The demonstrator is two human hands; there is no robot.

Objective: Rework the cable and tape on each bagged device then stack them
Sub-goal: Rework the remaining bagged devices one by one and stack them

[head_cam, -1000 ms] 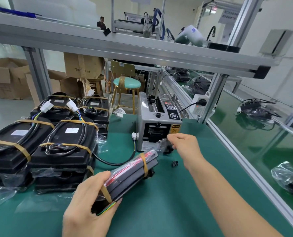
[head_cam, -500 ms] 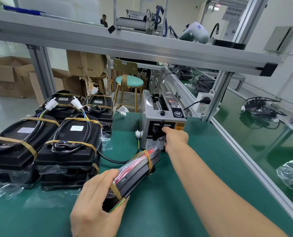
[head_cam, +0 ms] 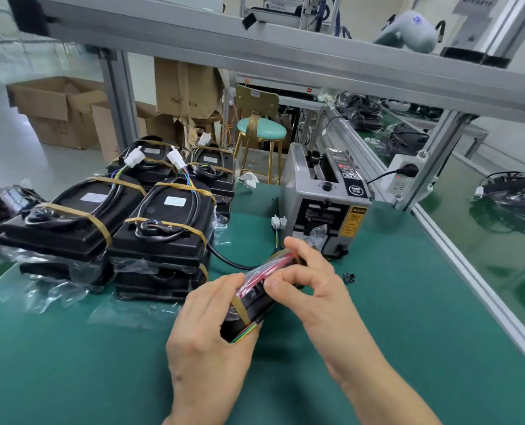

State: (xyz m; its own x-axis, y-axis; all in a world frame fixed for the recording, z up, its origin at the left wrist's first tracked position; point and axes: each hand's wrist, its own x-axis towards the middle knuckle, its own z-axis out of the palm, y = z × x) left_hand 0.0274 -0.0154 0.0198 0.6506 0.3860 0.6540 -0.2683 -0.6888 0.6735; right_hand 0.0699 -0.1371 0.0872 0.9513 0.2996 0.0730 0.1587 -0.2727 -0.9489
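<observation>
My left hand (head_cam: 206, 335) grips the near end of a black bagged device (head_cam: 255, 297), held on edge over the green mat. Brown tape bands and red and coloured wires show on it. My right hand (head_cam: 310, 280) lies over the device's upper edge, its fingers curled on the bag and tape. A black cable (head_cam: 233, 262) with a white connector (head_cam: 278, 223) runs from the device toward the tape dispenser (head_cam: 325, 204). Stacks of taped black devices (head_cam: 163, 222) stand at the left.
The grey tape dispenser stands just beyond my hands. A small black part (head_cam: 349, 277) lies on the green mat (head_cam: 393, 302) to the right. An aluminium frame rail (head_cam: 469, 271) bounds the right side. Loose plastic bags (head_cam: 49, 289) lie by the stacks.
My right hand left the tape dispenser's outlet and came back onto the device. The left hand kept hold of the device.
</observation>
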